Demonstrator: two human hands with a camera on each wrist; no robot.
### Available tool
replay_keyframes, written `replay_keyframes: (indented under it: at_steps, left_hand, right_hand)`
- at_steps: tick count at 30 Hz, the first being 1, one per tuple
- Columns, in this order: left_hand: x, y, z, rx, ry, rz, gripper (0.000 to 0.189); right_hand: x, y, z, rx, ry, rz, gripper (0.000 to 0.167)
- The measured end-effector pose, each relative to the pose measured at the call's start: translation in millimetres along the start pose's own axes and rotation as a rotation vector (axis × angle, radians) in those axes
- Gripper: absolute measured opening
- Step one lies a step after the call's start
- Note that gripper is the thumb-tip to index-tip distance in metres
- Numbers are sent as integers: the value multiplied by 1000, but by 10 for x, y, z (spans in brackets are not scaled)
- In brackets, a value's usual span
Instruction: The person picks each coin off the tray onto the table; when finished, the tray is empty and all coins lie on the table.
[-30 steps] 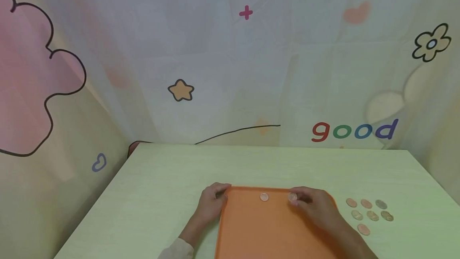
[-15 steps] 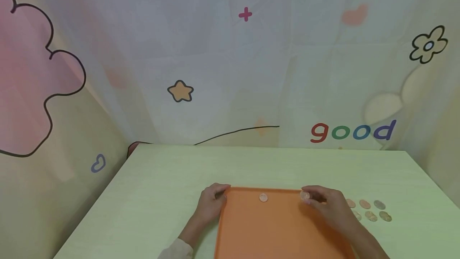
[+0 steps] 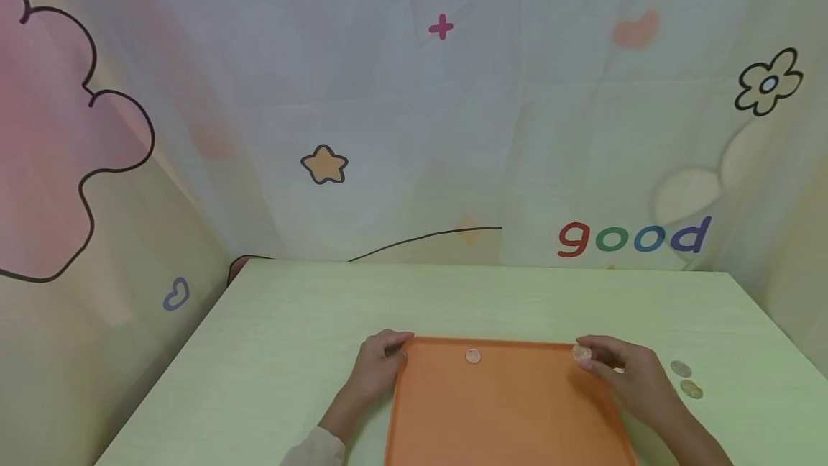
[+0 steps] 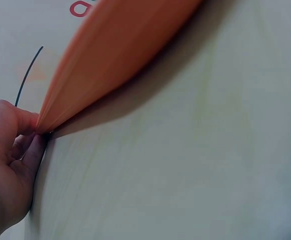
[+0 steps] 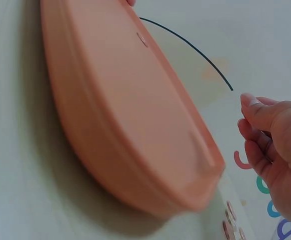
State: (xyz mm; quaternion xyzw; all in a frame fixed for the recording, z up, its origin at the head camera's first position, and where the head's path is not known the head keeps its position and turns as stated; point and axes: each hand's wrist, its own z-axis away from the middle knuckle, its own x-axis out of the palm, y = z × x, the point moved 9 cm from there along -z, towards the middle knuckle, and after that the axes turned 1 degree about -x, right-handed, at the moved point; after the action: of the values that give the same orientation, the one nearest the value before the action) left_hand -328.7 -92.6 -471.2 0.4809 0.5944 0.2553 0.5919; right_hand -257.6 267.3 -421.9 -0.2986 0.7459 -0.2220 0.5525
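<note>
My left hand (image 3: 378,363) grips the far left corner of an orange tray (image 3: 504,408). In the left wrist view, its fingers and thumb (image 4: 33,152) meet at the tray's corner. My right hand (image 3: 630,376) pinches a round coin (image 3: 581,353) between fingers and thumb, above the tray's far right corner. From the right wrist, the hand (image 5: 280,145) appears apart from the tray, and the coin is hidden by the fingers. Another coin (image 3: 473,356) lies in the tray near its far rim.
More coins lie on the pale table right of the tray, among them a grey coin (image 3: 681,369) and a yellowish coin (image 3: 691,389); my right hand covers others. A printed curtain (image 3: 401,92) hangs behind the table.
My right hand has moved right with its coin along the tray's far rim to the far right corner, now covering most of the table coins. The left hand stays put.
</note>
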Motion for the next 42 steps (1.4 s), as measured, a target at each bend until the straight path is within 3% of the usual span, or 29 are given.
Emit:
replay_keyframes:
  at_steps: [12, 20, 25, 29, 35, 42]
  left_hand:
    - [8, 7, -18, 16, 11, -8, 36]
    - [25, 26, -15, 11, 6, 9, 35]
    - [17, 24, -10, 6, 13, -2, 36]
    - [3, 5, -16, 15, 25, -27, 35]
    - [-14, 12, 1, 12, 36, -31, 34]
    - [-11, 33, 0, 17, 36, -27, 34]
  right_hand:
    - [-322, 304, 134, -25, 62, 61, 28]
    - [-551, 675, 308, 83, 79, 147, 32]
    - [-644, 829, 411, 89, 119, 183, 31]
    - [-653, 961, 452, 134, 86, 214, 32]
    - [-606, 1141, 495, 228, -65, 251, 40]
    - [-555, 1240, 565, 220, -135, 287, 44]
